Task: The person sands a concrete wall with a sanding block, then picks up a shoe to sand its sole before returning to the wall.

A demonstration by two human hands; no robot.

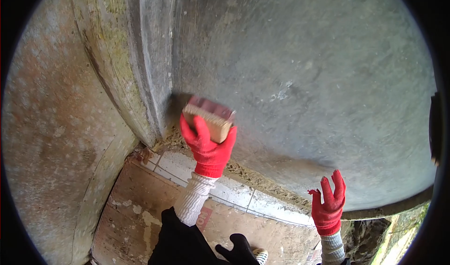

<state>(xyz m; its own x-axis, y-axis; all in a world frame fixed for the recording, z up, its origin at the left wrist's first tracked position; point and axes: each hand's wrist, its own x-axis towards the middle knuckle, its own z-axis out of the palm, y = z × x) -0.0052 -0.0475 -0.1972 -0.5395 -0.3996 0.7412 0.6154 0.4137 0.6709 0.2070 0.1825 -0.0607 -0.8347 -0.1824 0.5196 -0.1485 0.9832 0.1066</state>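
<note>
My left hand (207, 147), in a red knit glove, is wrapped round a tan block with a dark red face (211, 112). It holds the block up against the grey plastered wall (290, 77), close to the corner by the pale vertical trim; the block is slightly blurred. My right hand (329, 204), also red-gloved, is raised near the lower part of the wall with its fingers apart and nothing in it. The glove's thumb tip is frayed.
A stained, rough wall (51, 124) stands at the left, with a mossy trim (110, 44) at the corner. Crumbly debris (267, 185) lines the wall's foot above white tiles (234, 193). Worn brown sheeting (126, 218) covers the floor. Rubble shows at lower right.
</note>
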